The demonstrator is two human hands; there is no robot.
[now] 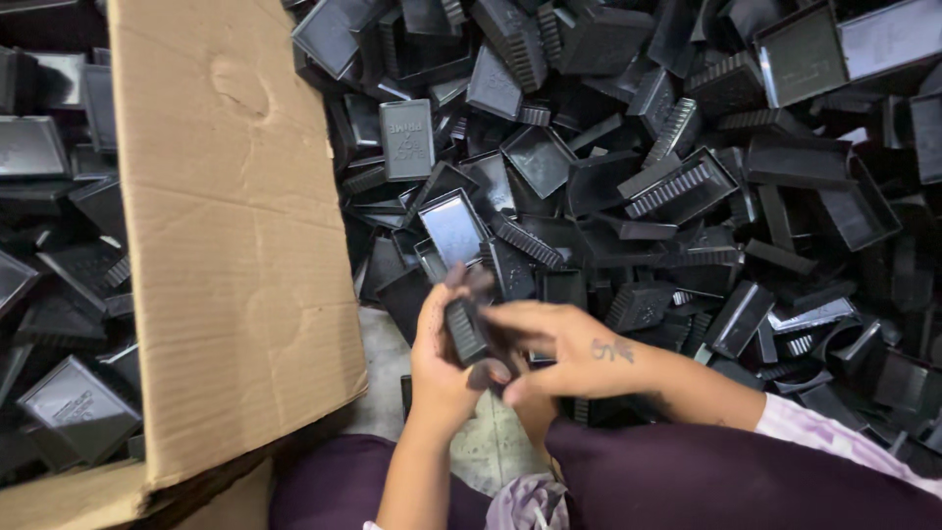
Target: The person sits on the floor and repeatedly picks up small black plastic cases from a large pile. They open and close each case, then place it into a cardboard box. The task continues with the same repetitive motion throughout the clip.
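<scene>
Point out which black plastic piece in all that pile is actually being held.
The small ribbed black piece between the left hand and right hand; every other piece lies loose in the pile.

1. A ribbed black plastic part (465,331) is gripped by the left hand (442,368) and right hand (561,355).
2. A heap of black parts (687,177) is seen beyond.
3. A cardboard flap (231,226) is seen left.

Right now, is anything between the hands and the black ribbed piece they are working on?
Nothing visible. The left hand already grips the black ribbed piece, and the right hand touches it from the other side. The heap of black plastic parts lies beyond them, and the cardboard flap stands off to the left.
</scene>
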